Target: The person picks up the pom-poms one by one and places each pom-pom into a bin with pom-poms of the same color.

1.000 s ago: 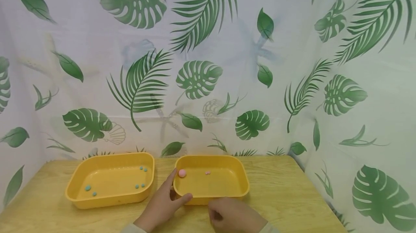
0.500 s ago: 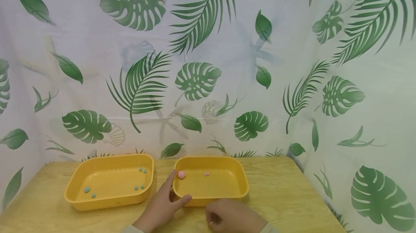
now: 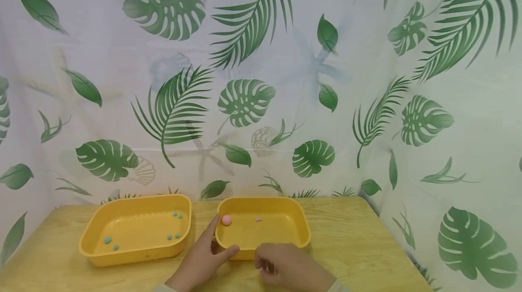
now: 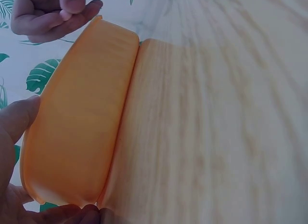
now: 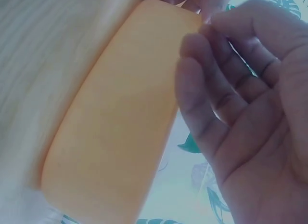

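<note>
My left hand (image 3: 204,253) holds the left end of the right-hand yellow tray (image 3: 263,202), thumb at its front rim and fingers along the side. Just over the tray's front edge is my right hand (image 3: 291,265), thumb and fingertips together. In the left wrist view, a tiny pink clay piece (image 4: 65,15) shows between those fingertips. Inside this tray, a larger pink clay ball (image 3: 226,220) lies at the left, near my left fingers. Tiny pink clay bits (image 3: 258,219) lie side by side towards the back.
To the left stands a second yellow tray (image 3: 134,254) with several blue-green clay bits (image 3: 108,240) spread inside. Both trays sit on a wood-grain table (image 3: 359,246). Behind and to the right hangs a white cloth (image 3: 285,102) with green leaf prints.
My right hand shifts slightly, its fingers changing pose and rising a little towards the tray's front rim. My left hand keeps its place on the tray. The view drifts slightly.
</note>
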`<action>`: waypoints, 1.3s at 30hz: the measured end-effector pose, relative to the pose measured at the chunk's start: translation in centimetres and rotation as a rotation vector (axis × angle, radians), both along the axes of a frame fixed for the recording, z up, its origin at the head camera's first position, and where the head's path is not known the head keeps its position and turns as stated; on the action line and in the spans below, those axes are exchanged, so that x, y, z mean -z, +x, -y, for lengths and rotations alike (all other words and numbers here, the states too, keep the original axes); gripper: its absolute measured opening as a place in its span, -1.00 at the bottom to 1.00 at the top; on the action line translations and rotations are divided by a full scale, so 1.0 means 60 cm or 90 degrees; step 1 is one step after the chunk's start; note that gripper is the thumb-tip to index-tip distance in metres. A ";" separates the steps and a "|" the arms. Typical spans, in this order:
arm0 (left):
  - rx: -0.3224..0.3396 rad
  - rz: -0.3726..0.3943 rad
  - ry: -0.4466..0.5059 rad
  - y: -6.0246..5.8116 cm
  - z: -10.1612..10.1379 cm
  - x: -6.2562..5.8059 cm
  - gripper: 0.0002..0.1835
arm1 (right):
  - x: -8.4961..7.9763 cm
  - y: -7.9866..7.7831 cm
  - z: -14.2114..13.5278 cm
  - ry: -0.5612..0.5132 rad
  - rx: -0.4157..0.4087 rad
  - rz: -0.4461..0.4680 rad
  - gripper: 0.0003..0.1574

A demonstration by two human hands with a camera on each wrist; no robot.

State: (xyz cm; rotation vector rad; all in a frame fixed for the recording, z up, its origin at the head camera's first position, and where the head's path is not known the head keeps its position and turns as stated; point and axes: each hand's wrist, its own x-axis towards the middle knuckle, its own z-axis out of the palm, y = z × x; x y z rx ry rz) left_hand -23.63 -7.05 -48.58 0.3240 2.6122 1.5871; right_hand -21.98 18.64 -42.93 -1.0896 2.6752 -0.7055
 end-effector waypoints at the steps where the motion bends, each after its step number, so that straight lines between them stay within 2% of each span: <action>1: 0.000 0.000 0.001 0.000 0.000 0.000 0.16 | -0.002 0.000 -0.001 -0.005 0.001 -0.016 -0.83; 5: -0.002 -0.005 -0.003 0.000 0.000 0.001 0.15 | -0.009 0.001 -0.005 -0.023 0.001 -0.091 -0.82; 10: 0.004 -0.009 -0.002 -0.001 0.001 0.000 0.15 | -0.013 -0.003 -0.014 -0.035 0.016 -0.134 -0.84; 16: 0.002 -0.008 0.005 -0.002 0.000 0.000 0.17 | -0.015 -0.007 -0.031 -0.042 0.076 -0.209 -0.75; 20: -0.002 -0.006 0.002 0.000 -0.001 -0.001 0.17 | -0.016 -0.008 -0.037 -0.078 0.105 -0.292 -0.71; 24: -0.005 -0.003 0.001 0.002 -0.002 -0.004 0.17 | -0.015 -0.012 -0.041 -0.104 0.134 -0.349 -0.69; 31: 0.000 -0.001 -0.017 0.001 -0.002 -0.004 0.17 | -0.018 -0.018 -0.053 -0.120 0.207 -0.375 -0.70; 39: -0.011 0.013 -0.017 0.001 -0.001 -0.001 0.16 | -0.021 -0.020 -0.059 -0.102 0.219 -0.356 -0.73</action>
